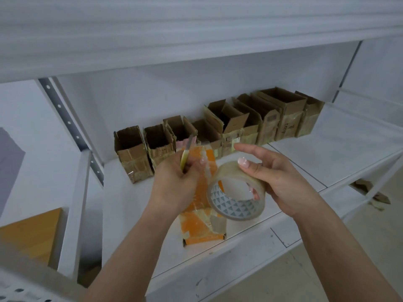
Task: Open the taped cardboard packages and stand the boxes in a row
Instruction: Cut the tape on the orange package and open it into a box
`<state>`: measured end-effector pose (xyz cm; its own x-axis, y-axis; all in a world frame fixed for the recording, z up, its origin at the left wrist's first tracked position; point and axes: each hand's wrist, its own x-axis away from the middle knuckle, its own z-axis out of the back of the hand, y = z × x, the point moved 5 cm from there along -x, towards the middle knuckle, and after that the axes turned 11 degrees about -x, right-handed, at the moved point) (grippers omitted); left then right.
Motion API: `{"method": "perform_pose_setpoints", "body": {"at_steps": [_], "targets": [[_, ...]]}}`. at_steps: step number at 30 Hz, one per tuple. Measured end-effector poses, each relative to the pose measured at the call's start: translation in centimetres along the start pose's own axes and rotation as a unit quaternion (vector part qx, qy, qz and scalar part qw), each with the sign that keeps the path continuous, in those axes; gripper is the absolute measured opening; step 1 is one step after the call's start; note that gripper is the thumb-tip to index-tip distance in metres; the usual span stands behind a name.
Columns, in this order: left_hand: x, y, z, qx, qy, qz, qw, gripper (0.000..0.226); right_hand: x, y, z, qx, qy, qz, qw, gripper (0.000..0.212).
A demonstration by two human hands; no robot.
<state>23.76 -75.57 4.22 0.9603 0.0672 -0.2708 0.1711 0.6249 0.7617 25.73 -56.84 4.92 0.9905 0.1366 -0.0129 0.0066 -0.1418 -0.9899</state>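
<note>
An orange taped package (200,223) lies flat on the white shelf (305,158), below my hands. My left hand (178,182) grips a small yellow-handled knife (186,154), blade pointing up, and pinches a strip of clear tape running from the roll. My right hand (281,177) holds a roll of clear tape (236,192), thumb on top and fingers through its core. Behind them several opened brown cardboard boxes (218,131) stand upright in a row along the back of the shelf.
An upper shelf (196,40) overhangs close above. A perforated metal upright (69,125) stands at the left. A tan board (30,234) lies at lower left. Cardboard scraps (370,190) lie on the floor at the right.
</note>
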Motion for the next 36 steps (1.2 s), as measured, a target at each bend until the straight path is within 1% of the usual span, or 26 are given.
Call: {"method": "perform_pose_setpoints", "body": {"at_steps": [4,5,8,10,13,15,18,23,26,29,32,34,36], "targets": [[1.1,-1.3,0.7,-0.018,0.042,0.013,0.999,0.027,-0.4,-0.3,-0.6,0.054,-0.027,-0.018,0.998,0.057],[1.4,-2.0,1.3,-0.029,0.055,0.028,0.998,0.026,-0.5,-0.2,-0.2,0.069,-0.018,-0.024,0.997,0.055],[1.9,-5.2,3.2,-0.028,0.081,0.092,0.992,0.025,-0.7,0.4,2.2,0.136,0.041,-0.036,0.989,0.052],[2.5,-6.9,3.6,-0.03,0.069,0.113,0.991,0.028,-0.8,1.4,3.4,0.204,0.055,-0.054,0.976,0.048],[3.6,-8.3,2.8,-0.046,0.052,0.133,0.989,0.03,-1.4,3.1,3.7,0.263,0.05,-0.066,0.961,0.038],[4.1,-8.8,2.6,-0.051,0.054,0.14,0.987,0.031,-1.8,3.8,3.7,0.288,0.05,-0.065,0.954,0.038],[4.2,-9.4,2.7,-0.054,0.06,0.142,0.987,0.032,-2.3,4.4,3.9,0.301,0.048,-0.064,0.95,0.045],[4.0,-9.9,2.3,-0.046,0.059,0.155,0.985,0.031,-2.9,5.1,4.4,0.292,0.052,-0.063,0.953,0.034],[3.7,-10.6,2.0,-0.041,0.057,0.164,0.984,0.032,-3.5,5.7,4.5,0.28,0.05,-0.068,0.956,0.034],[4.2,-11.9,0.8,-0.027,0.029,0.187,0.982,0.032,-3.9,7.4,4.8,0.28,0.049,-0.08,0.956,0.035],[5.1,-13.4,-1.8,0.064,-0.015,0.244,0.968,0.034,-3.9,9.7,4.5,0.247,0.05,-0.106,0.962,0.042],[5.5,-13.8,-3.6,0.13,-0.053,0.29,0.947,0.037,-3.9,10.9,4.5,0.213,0.059,-0.117,0.968,0.048],[5.7,-13.9,-4.8,0.191,-0.08,0.318,0.925,0.04,-4.0,11.3,4.5,0.195,0.06,-0.114,0.972,0.042]]}}
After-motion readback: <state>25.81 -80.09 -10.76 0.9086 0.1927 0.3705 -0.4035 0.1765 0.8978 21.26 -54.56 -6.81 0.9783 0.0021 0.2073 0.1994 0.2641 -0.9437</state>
